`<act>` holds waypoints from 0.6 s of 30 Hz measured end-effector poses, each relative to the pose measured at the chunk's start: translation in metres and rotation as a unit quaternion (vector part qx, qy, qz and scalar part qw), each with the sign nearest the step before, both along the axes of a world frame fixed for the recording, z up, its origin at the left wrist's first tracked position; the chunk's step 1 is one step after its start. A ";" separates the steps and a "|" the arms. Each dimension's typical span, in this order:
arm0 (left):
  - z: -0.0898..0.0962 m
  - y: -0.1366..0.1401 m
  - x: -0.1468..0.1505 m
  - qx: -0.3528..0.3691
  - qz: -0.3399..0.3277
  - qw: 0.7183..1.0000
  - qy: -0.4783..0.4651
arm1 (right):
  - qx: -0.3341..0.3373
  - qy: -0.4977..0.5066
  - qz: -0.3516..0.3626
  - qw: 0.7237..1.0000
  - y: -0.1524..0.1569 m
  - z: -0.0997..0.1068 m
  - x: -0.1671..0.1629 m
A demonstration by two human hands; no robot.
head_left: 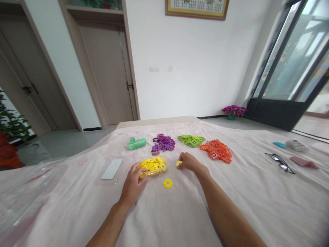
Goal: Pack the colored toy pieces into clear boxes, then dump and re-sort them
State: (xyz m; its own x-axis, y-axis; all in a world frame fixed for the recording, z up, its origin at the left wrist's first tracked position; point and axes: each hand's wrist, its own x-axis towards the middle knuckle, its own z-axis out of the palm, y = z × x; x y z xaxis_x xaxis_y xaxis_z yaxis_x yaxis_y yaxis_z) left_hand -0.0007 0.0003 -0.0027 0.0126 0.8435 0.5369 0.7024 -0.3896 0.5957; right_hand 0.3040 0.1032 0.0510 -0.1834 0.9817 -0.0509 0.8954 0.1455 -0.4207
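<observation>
My left hand [135,178] grips the left side of a clear plastic box [166,168] filled with yellow snowflake discs [154,164]. Just right of that box, my right hand [189,161] pinches a yellow snowflake disc [178,163] close to the cloth. One loose yellow disc [168,183] lies flat in front of the box. Behind, a heap of purple pieces [164,143] lies on the cloth. Light green pieces [191,140] and orange-red pieces [217,151] form heaps farther right. Green pieces [136,143] sit in another clear box at the back left.
A clear lid with a white label [112,169] lies left of my left hand. Crumpled clear plastic [33,181] covers the far left. Glasses [280,163], a pink cloth [304,162], a blue item [280,145] and a tissue pack [297,145] lie at the right.
</observation>
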 end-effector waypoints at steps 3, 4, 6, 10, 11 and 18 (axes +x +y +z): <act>0.001 -0.001 0.001 0.002 0.001 1.000 -0.001 | -0.058 0.090 0.009 0.994 -0.006 0.005 -0.007; 0.002 -0.001 0.001 0.001 0.001 1.000 -0.002 | -0.092 0.134 0.026 0.986 -0.008 0.007 -0.010; 0.003 -0.002 0.001 0.000 0.001 1.000 -0.003 | -0.169 0.207 0.085 0.960 -0.013 0.011 -0.016; 0.006 -0.004 0.003 -0.006 0.002 1.000 -0.005 | -0.266 0.240 0.194 0.913 -0.019 0.013 -0.026; 0.006 -0.005 0.003 -0.007 0.001 1.000 -0.005 | -0.276 0.235 0.205 0.909 -0.020 0.012 -0.028; 0.003 -0.004 0.002 0.006 0.012 1.000 0.004 | -0.243 0.141 0.258 0.924 -0.024 0.004 -0.037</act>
State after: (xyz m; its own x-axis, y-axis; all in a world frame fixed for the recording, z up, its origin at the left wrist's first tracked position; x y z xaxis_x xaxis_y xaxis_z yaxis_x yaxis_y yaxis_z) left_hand 0.0018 -0.0042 -0.0001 -0.0026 0.8375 0.5465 0.7163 -0.3798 0.5854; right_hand 0.2668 0.0790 0.0555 -0.6946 0.6331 -0.3417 0.6040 0.2551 -0.7550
